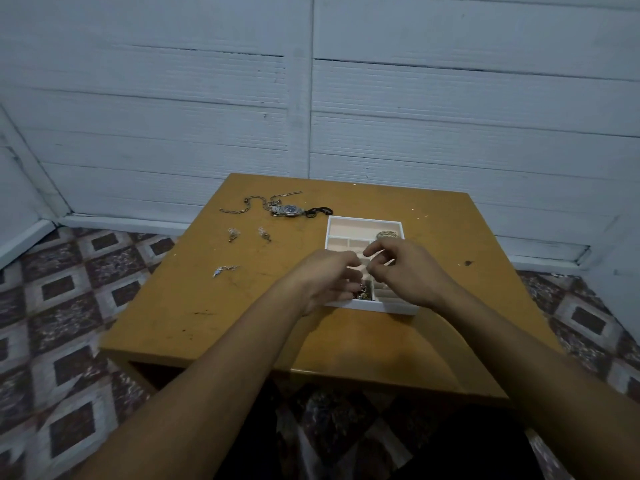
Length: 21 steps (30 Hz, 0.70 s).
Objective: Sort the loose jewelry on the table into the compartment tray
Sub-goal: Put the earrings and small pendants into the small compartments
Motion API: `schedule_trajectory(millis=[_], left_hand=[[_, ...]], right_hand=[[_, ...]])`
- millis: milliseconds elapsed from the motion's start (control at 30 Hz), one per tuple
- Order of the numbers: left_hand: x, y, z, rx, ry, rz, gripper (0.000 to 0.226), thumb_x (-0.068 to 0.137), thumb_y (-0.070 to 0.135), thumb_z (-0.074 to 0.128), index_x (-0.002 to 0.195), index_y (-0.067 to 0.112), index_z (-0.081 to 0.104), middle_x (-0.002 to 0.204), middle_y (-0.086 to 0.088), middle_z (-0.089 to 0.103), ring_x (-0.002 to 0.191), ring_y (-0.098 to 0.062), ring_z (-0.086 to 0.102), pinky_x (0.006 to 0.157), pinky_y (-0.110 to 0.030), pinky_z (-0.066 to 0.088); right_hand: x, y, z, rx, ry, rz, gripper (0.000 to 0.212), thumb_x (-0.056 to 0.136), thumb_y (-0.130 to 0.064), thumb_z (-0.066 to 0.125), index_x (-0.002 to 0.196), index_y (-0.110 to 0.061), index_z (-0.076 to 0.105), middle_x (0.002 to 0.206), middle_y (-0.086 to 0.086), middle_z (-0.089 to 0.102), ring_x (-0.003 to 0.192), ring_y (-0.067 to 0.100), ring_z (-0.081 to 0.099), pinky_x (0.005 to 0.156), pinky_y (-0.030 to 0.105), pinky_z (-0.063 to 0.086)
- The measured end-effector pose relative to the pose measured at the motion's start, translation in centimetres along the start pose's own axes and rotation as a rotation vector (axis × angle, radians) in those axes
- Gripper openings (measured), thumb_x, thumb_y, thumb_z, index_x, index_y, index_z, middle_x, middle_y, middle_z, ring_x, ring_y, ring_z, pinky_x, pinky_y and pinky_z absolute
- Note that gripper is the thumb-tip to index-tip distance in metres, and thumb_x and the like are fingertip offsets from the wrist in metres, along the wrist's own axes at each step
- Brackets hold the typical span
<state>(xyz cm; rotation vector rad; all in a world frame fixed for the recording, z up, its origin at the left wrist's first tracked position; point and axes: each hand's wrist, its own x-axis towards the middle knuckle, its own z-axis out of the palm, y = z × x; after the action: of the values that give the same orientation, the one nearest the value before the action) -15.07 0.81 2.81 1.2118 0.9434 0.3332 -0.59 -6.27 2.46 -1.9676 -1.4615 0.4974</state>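
A white compartment tray [363, 221] sits on the yellow table [242, 323], right of centre. Both hands hover over its middle. My left hand [322, 278] curls over the tray's near-left compartment, where small dark jewelry [363, 293] lies. My right hand [401, 268] has its fingers pinched together; whether they hold something tiny is unclear. Rings or bangles [387, 234] rest in a far-right compartment. Loose on the table lie a silver chain [249, 205], a wristwatch [290, 210], a black piece [320, 211], two small earrings [232, 234] [265, 234] and a small pendant [223, 270].
The table stands against a white plank wall [311, 98] on a patterned tile floor [69, 306]. A dark spot [468, 262] marks the table right of the tray. The table's near edge [311, 372] is close to my body.
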Motion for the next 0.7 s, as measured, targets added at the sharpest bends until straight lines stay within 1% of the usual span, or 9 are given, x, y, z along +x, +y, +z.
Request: schedule_trajectory(millis=[67, 100, 167, 267, 400, 500, 567, 633, 700], left_hand=[[-0.3, -0.5, -1.3, 0.064, 0.029, 0.067, 0.013, 0.091, 0.016, 0.054, 0.094, 0.005, 0.062, 0.088, -0.012, 0.064, 0.078, -0.024, 0.059, 0.075, -0.036, 0.051], [-0.4, -0.7, -2.0, 0.107, 0.057, 0.101, 0.015, 0.091, 0.016, 0.054, 0.093, 0.005, 0.063, 0.089, -0.011, 0.066, 0.078, -0.024, 0.061, 0.076, -0.037, 0.052], [-0.8, -1.2, -3.5, 0.229, 0.148, 0.161, 0.016, 0.092, 0.019, 0.054, 0.096, 0.009, 0.066, 0.096, -0.008, 0.072, 0.085, -0.023, 0.068, 0.084, -0.039, 0.054], [-1.5, -2.2, -6.1, 0.388, 0.312, 0.233, 0.014, 0.094, 0.023, 0.054, 0.091, 0.021, 0.067, 0.097, -0.001, 0.071, 0.093, -0.018, 0.066, 0.088, -0.039, 0.054], [-2.1, -3.8, -9.8, 0.520, 0.469, 0.280, 0.013, 0.091, 0.025, 0.059, 0.099, 0.024, 0.069, 0.092, 0.004, 0.069, 0.090, -0.015, 0.065, 0.082, -0.033, 0.053], [-2.7, -4.7, -12.3, 0.637, 0.530, 0.286, 0.015, 0.091, 0.027, 0.059, 0.103, 0.025, 0.069, 0.094, 0.007, 0.067, 0.088, -0.008, 0.059, 0.072, -0.023, 0.045], [-3.1, -5.2, -13.7, 0.710, 0.572, 0.312, 0.017, 0.092, 0.028, 0.059, 0.105, 0.023, 0.069, 0.096, 0.008, 0.066, 0.085, -0.005, 0.056, 0.067, -0.018, 0.040], [-3.3, -5.7, -14.9, 0.766, 0.621, 0.333, 0.018, 0.092, 0.029, 0.059, 0.107, 0.022, 0.068, 0.093, 0.009, 0.065, 0.082, -0.003, 0.055, 0.064, -0.015, 0.038], [-3.5, -6.1, -16.1, 0.822, 0.649, 0.339, 0.021, 0.092, 0.031, 0.058, 0.110, 0.022, 0.067, 0.095, 0.009, 0.066, 0.083, -0.004, 0.056, 0.068, -0.018, 0.041]], right_hand=[[0.1, -0.9, 0.4, -0.004, -0.014, -0.016, 0.019, 0.087, -0.015, 0.056, 0.099, -0.028, 0.063, 0.084, -0.007, 0.069, 0.073, 0.009, 0.064, 0.055, 0.015, 0.044], [0.1, -1.4, 0.7, 0.006, -0.026, -0.021, 0.019, 0.088, -0.014, 0.056, 0.100, -0.027, 0.063, 0.083, -0.008, 0.069, 0.072, 0.008, 0.064, 0.053, 0.013, 0.043], [0.3, -2.3, 1.4, 0.037, -0.053, -0.024, 0.018, 0.089, -0.015, 0.057, 0.101, -0.026, 0.064, 0.083, -0.008, 0.068, 0.071, 0.010, 0.063, 0.050, 0.011, 0.042], [0.9, -3.6, 2.7, 0.049, -0.086, -0.040, 0.017, 0.090, -0.016, 0.055, 0.102, -0.025, 0.065, 0.088, -0.006, 0.068, 0.067, 0.008, 0.061, 0.049, 0.013, 0.040], [2.1, -5.3, 4.8, 0.024, -0.130, -0.065, 0.020, 0.089, -0.012, 0.056, 0.104, -0.021, 0.066, 0.083, -0.005, 0.068, 0.068, 0.008, 0.063, 0.053, 0.015, 0.042], [3.1, -6.8, 6.6, 0.002, -0.167, -0.073, 0.019, 0.087, -0.012, 0.059, 0.104, -0.019, 0.066, 0.081, -0.005, 0.068, 0.068, 0.006, 0.061, 0.058, 0.019, 0.044], [3.8, -7.8, 8.0, -0.031, -0.179, -0.101, 0.020, 0.087, -0.013, 0.059, 0.104, -0.020, 0.067, 0.088, -0.003, 0.068, 0.077, 0.010, 0.062, 0.065, 0.025, 0.050], [4.5, -8.6, 9.4, -0.073, -0.193, -0.133, 0.021, 0.088, -0.015, 0.057, 0.105, -0.020, 0.068, 0.098, -0.002, 0.067, 0.086, 0.013, 0.061, 0.072, 0.027, 0.050], [5.4, -9.3, 10.8, -0.099, -0.216, -0.152, 0.021, 0.089, -0.015, 0.056, 0.107, -0.020, 0.067, 0.102, -0.001, 0.066, 0.090, 0.014, 0.060, 0.074, 0.028, 0.051]])
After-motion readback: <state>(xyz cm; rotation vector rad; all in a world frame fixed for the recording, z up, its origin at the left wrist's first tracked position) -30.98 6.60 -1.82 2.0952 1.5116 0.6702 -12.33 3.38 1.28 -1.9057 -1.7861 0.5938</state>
